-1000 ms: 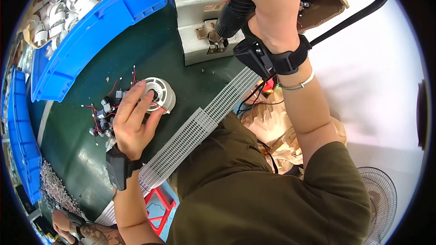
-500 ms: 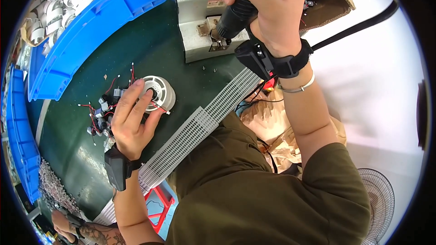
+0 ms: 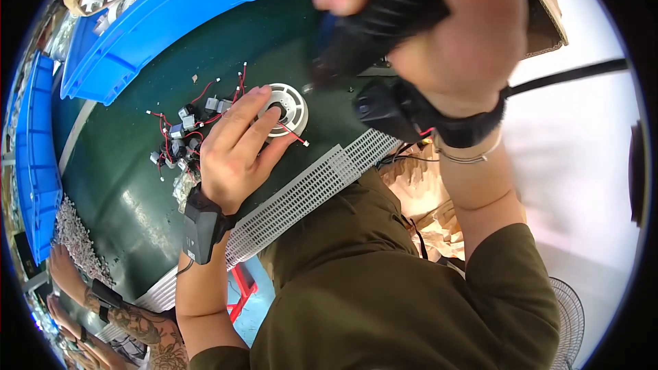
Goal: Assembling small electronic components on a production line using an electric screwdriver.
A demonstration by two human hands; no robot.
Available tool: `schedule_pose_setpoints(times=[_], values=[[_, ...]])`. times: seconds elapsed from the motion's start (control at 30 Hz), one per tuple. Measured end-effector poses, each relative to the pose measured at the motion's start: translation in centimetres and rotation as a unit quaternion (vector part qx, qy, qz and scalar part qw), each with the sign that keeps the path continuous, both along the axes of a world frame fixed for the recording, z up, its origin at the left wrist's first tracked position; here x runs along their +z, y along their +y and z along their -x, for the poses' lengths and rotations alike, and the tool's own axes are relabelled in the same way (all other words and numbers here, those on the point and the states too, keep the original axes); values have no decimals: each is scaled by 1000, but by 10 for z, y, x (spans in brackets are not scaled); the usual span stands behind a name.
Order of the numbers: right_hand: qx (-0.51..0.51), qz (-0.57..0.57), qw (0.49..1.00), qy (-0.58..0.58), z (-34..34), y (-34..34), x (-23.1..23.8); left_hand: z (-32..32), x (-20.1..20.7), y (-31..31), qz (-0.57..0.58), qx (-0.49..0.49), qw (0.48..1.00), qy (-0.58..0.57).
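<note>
My left hand [image 3: 236,154] steadies a round white plastic housing [image 3: 295,105] on the green table, its fingertips at the dark part in the housing's middle. A red wire with a small white plug sticks out beside my fingers. Higher up and closer to the camera, my right hand [image 3: 469,38] is wrapped around a black power screwdriver [image 3: 384,17]. Motion blurs this hand and the tool. The screwdriver's tip points down and left, near the housing, with a small bright bit of metal by it; whether it is a screw on the tip I cannot tell.
Small motors with red wires [image 3: 184,129] lie in a heap left of my left hand. A blue bin [image 3: 185,14] of white parts stands behind. White perforated matting [image 3: 308,188] lines the table's near edge. Another person's tattooed arm [image 3: 140,322] reaches in at lower left.
The screwdriver in my right hand has come away from the pale machine at the back, toward the housing. My left hand still holds the housing. The whole view has shifted.
</note>
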State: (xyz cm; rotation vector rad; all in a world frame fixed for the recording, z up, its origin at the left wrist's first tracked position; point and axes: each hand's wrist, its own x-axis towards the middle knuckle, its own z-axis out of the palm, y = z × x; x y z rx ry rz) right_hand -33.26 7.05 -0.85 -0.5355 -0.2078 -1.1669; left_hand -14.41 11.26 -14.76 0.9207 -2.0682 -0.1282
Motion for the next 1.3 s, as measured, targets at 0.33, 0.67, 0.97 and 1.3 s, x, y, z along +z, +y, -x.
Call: schedule_pose_setpoints(times=[0.33, 0.67, 0.97, 1.3], values=[[-360, 331, 808, 328, -25, -28, -22, 2, 0, 2, 6, 10, 1000, 7], [-314, 152, 848, 399, -28, -6, -15, 3, -2, 1, 6, 8, 1000, 14], [-412, 430, 728, 340, -31, -32, -29, 2, -3, 1, -9, 6, 1000, 12], [-274, 155, 875, 368, -29, -11, -28, 3, -3, 0, 11, 6, 1000, 16]])
